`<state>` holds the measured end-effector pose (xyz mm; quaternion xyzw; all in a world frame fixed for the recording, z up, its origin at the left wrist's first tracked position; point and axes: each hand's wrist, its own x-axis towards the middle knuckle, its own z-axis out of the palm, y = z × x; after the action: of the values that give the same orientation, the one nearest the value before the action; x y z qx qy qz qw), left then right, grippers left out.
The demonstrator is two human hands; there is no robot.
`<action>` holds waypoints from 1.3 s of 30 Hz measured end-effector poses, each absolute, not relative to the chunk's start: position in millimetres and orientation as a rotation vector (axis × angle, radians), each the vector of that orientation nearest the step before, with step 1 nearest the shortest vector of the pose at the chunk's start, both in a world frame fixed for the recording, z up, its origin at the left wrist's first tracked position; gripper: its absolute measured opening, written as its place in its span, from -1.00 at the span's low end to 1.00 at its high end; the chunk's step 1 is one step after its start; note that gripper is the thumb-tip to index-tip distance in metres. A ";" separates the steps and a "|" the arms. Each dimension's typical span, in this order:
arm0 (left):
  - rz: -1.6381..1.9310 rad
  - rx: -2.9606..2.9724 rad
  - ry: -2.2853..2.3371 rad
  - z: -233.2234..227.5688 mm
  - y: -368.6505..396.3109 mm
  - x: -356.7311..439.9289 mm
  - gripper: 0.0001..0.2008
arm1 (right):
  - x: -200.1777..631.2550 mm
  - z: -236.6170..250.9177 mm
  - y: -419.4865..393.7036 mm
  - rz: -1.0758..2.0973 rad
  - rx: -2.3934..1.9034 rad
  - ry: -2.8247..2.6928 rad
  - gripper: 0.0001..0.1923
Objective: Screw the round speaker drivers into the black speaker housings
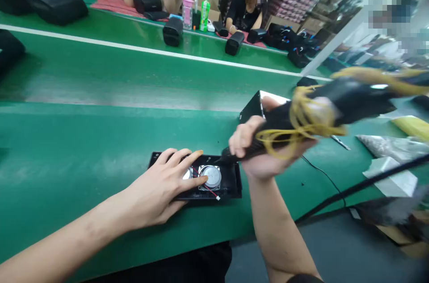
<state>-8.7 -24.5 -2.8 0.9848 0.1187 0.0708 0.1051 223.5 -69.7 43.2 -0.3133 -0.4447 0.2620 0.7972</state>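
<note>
A black speaker panel (231, 182) lies on the green bench, with its inner side up. Mounted in it is a round silver speaker driver (212, 177); a second driver (187, 173) is partly covered by my fingers. A thin red and black wire ends in a white plug (218, 197) at the panel's near edge. My left hand (172, 180) grips the panel's left part, fingers over the top and thumb along the near side. In my right hand (261, 149) is a black electric screwdriver (278, 129) wrapped with yellow bands, tilted, its tip at the panel's far edge near the driver.
A black box-shaped part with a white edge (253, 106) stands behind my right hand. A dark cable (362, 182) crosses at right, near plastic bags (389, 147). Across the belt (134, 73), two people sit among black speakers (172, 31) and bottles (204, 13).
</note>
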 end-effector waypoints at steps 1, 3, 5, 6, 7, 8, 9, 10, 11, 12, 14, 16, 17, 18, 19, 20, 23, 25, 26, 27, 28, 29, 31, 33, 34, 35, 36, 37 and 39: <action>0.212 2.913 0.342 -3.5 -24.6 -8.8 -0.38 | 237.0 52.5 -76.2 0.465 -0.681 -0.951 -0.31; 0.221 2.934 0.329 -3.7 -25.3 -7.8 -0.39 | 267.1 68.5 -88.5 0.231 -0.759 -0.942 -0.29; 0.241 2.943 0.315 -3.5 -26.8 -4.6 -0.40 | 296.1 77.8 -98.2 0.031 -0.850 -0.907 -0.31; 0.250 2.941 0.308 -3.7 -27.9 -2.1 -0.41 | 308.4 79.6 -101.8 -0.027 -0.880 -0.893 -0.33; 0.251 2.938 0.297 -4.2 -29.2 0.8 -0.42 | 318.4 79.7 -104.8 -0.068 -0.886 -0.878 -0.34; 0.252 2.932 0.284 -5.0 -30.6 3.9 -0.43 | 325.9 78.5 -107.3 -0.094 -0.873 -0.867 -0.33; 0.253 2.927 0.279 -6.0 -32.1 7.0 -0.43 | 331.0 76.2 -109.3 -0.117 -0.845 -0.858 -0.31; 0.255 2.923 0.284 -6.8 -33.6 9.7 -0.42 | 333.9 73.2 -110.8 -0.140 -0.813 -0.849 -0.29; 0.263 2.922 0.287 -7.3 -35.0 11.6 -0.40 | 334.9 69.9 -111.9 -0.154 -0.795 -0.846 -0.28; 0.276 2.924 0.290 -7.2 -36.2 12.5 -0.37 | 334.5 66.6 -112.5 -0.161 -0.791 -0.845 -0.28; 0.307 2.930 0.309 -5.4 -37.7 10.3 -0.29 | 331.8 61.0 -112.4 -0.156 -0.831 -0.825 -0.28; 0.328 2.934 0.346 -2.6 -37.3 1.9 -0.28 | 329.4 58.2 -111.7 -0.143 -0.878 -0.774 -0.23; 0.349 2.937 0.368 -1.8 -36.2 -4.6 -0.31 | 328.9 57.8 -111.7 -0.135 -0.892 -0.758 -0.21; 0.375 2.939 0.396 -2.0 -34.5 -12.3 -0.33 | 329.0 57.9 -112.0 -0.127 -0.900 -0.754 -0.19; 0.408 2.942 0.421 -3.4 -32.3 -20.8 -0.36 | 329.3 58.3 -112.6 -0.120 -0.904 -0.762 -0.19; 0.444 2.941 0.440 -6.1 -29.6 -29.6 -0.38 | 329.6 58.8 -113.4 -0.115 -0.905 -0.775 -0.20; 0.497 2.888 0.488 -20.1 -21.7 -52.0 -0.45 | 330.2 59.5 -115.6 -0.107 -0.908 -0.796 -0.23; 0.509 2.829 0.531 -29.6 -18.8 -58.9 -0.56 | 330.5 59.6 -115.9 -0.096 -0.919 -0.807 -0.22; 0.518 2.799 0.567 -33.0 -18.5 -59.6 -0.60 | 331.0 59.9 -115.7 -0.094 -0.925 -0.811 -0.22; 0.527 2.772 0.603 -35.1 -19.0 -58.8 -0.63 | 331.9 60.6 -115.2 -0.095 -0.926 -0.811 -0.21; 0.536 2.747 0.636 -35.9 -20.3 -56.8 -0.65 | 332.9 61.6 -114.6 -0.096 -0.920 -0.808 -0.21; 0.538 2.721 0.663 -35.5 -22.1 -54.2 -0.66 | 334.0 62.8 -113.7 -0.097 -0.909 -0.803 -0.20; 0.523 2.680 0.673 -32.6 -26.8 -49.1 -0.66 | 335.7 65.5 -111.1 -0.099 -0.896 -0.802 -0.22; 0.498 2.649 0.672 -29.3 -31.6 -46.1 -0.65 | 335.7 67.4 -107.8 -0.100 -0.904 -0.815 -0.24; 0.484 2.640 0.676 -28.1 -33.6 -45.6 -0.64 | 335.2 67.8 -106.1 -0.100 -0.913 -0.824 -0.25; 0.470 2.638 0.679 -27.5 -35.0 -45.8 -0.62 | 334.5 67.7 -104.5 -0.097 -0.920 -0.830 -0.26; 0.455 2.643 0.677 -27.3 -35.8 -46.4 -0.60 | 333.9 67.0 -103.2 -0.088 -0.923 -0.833 -0.26; 0.441 2.655 0.674 -27.4 -36.0 -47.4 -0.58 | 333.7 65.9 -102.1 -0.077 -0.924 -0.833 -0.27; 0.423 2.689 0.644 -28.2 -35.1 -49.7 -0.55 | 334.8 62.4 -101.1 -0.065 -0.924 -0.825 -0.27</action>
<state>-49.7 -35.1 -28.2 0.9470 0.2269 0.1491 0.1714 334.8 -101.1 62.4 -0.4331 -0.3865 -0.0303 0.8137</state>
